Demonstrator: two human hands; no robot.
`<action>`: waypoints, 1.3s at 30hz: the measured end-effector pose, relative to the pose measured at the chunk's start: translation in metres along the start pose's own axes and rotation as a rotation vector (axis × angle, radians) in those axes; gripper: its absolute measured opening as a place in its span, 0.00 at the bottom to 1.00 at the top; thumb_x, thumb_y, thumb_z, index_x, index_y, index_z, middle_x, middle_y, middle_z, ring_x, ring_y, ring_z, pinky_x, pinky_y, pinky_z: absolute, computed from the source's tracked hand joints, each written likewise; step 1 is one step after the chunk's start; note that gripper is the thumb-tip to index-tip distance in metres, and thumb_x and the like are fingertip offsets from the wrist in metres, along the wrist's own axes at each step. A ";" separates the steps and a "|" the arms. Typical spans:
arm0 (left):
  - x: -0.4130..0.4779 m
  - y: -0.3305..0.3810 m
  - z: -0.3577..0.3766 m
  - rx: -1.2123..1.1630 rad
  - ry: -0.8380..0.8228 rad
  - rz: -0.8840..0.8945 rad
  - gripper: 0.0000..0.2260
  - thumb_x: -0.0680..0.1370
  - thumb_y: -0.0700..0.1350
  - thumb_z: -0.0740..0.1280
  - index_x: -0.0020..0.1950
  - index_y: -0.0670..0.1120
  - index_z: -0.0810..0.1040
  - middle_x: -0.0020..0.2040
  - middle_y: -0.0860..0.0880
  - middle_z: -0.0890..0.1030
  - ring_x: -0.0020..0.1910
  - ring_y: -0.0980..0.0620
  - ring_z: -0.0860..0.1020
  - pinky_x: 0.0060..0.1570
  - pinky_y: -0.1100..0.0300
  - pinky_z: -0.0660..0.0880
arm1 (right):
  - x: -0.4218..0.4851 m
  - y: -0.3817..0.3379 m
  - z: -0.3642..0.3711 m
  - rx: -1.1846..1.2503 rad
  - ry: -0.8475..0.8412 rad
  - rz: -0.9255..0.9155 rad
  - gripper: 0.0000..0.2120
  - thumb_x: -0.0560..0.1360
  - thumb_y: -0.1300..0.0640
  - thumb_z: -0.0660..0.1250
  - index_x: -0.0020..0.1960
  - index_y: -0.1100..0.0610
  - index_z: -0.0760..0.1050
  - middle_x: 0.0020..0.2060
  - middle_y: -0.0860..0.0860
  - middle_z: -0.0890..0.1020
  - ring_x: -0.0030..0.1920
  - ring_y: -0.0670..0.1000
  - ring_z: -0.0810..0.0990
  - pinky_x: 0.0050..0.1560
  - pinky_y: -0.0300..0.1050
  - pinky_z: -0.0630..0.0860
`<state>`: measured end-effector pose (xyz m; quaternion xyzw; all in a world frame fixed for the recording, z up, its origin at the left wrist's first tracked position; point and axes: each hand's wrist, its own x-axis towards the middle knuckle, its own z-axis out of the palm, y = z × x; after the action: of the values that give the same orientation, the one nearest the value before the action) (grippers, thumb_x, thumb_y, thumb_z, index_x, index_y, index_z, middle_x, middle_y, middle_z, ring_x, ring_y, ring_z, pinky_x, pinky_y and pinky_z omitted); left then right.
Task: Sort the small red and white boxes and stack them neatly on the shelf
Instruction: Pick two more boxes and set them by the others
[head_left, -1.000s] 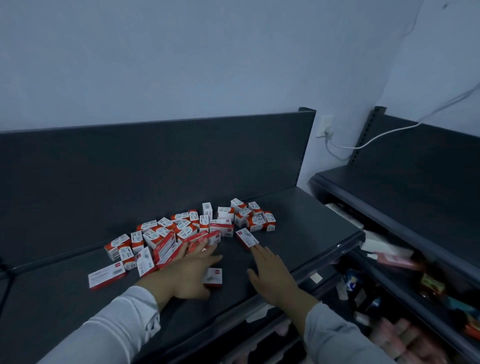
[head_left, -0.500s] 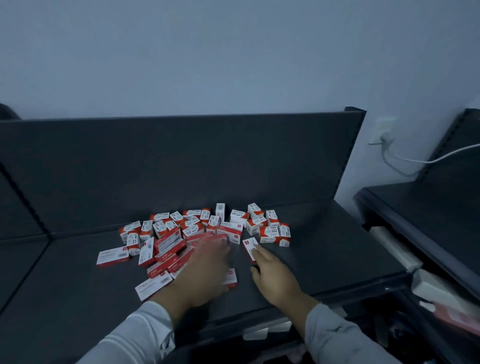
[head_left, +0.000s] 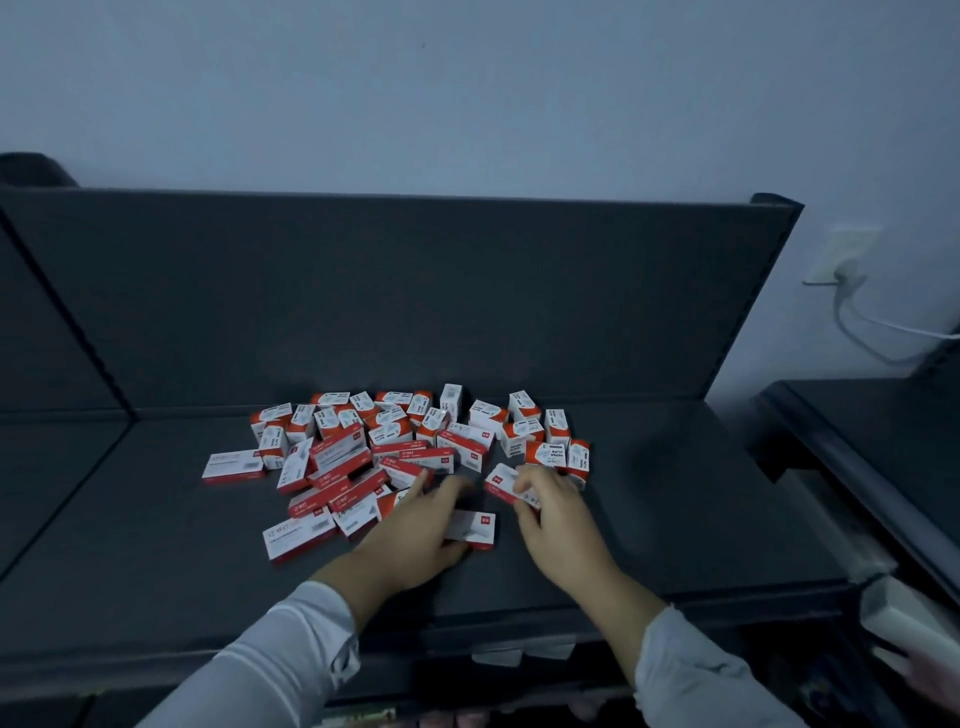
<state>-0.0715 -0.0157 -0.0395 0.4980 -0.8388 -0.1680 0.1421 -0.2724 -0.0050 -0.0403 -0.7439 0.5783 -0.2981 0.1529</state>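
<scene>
A loose pile of several small red and white boxes (head_left: 395, 447) lies on the dark shelf (head_left: 675, 519), with flat long ones toward the left and front and cube-like ones at the back right. My left hand (head_left: 415, 525) lies flat with straight fingers reaching into the pile's front edge, and its palm partly covers a flat box (head_left: 475, 527). My right hand (head_left: 556, 519) has its fingers and thumb curled round one flat box (head_left: 501, 479) at the pile's right front.
The shelf's upright back panel (head_left: 415, 291) stands behind the pile. A second dark shelf unit (head_left: 862, 447) adjoins on the right, with a white object (head_left: 904, 623) below it. A wall socket with a white cable (head_left: 844, 260) is at the right.
The view has swung left and centred on the pile. My right hand has gone from lying flat to curling round the box, and my left hand has slid forward over the flat box.
</scene>
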 end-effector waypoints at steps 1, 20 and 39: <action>-0.003 -0.002 -0.001 -0.096 0.080 -0.018 0.27 0.75 0.51 0.70 0.69 0.49 0.62 0.64 0.49 0.74 0.65 0.50 0.70 0.68 0.56 0.65 | -0.001 -0.003 0.001 0.033 -0.021 -0.039 0.06 0.79 0.62 0.64 0.52 0.52 0.70 0.58 0.47 0.76 0.58 0.45 0.70 0.54 0.33 0.66; -0.016 -0.046 0.024 0.171 0.256 0.143 0.19 0.75 0.62 0.60 0.63 0.57 0.70 0.62 0.58 0.77 0.71 0.55 0.64 0.63 0.61 0.57 | 0.040 -0.019 0.014 0.170 -0.251 0.066 0.13 0.79 0.51 0.66 0.63 0.50 0.71 0.57 0.42 0.74 0.59 0.41 0.75 0.58 0.37 0.73; -0.018 -0.048 0.028 0.158 0.327 0.152 0.18 0.75 0.61 0.62 0.62 0.56 0.73 0.58 0.58 0.79 0.66 0.56 0.67 0.62 0.63 0.61 | 0.082 -0.024 0.047 -0.172 -0.164 0.012 0.08 0.77 0.53 0.68 0.54 0.55 0.75 0.57 0.49 0.75 0.62 0.50 0.69 0.60 0.40 0.65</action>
<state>-0.0369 -0.0172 -0.0859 0.4635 -0.8503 -0.0075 0.2490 -0.2124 -0.0816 -0.0418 -0.7727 0.5916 -0.1847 0.1369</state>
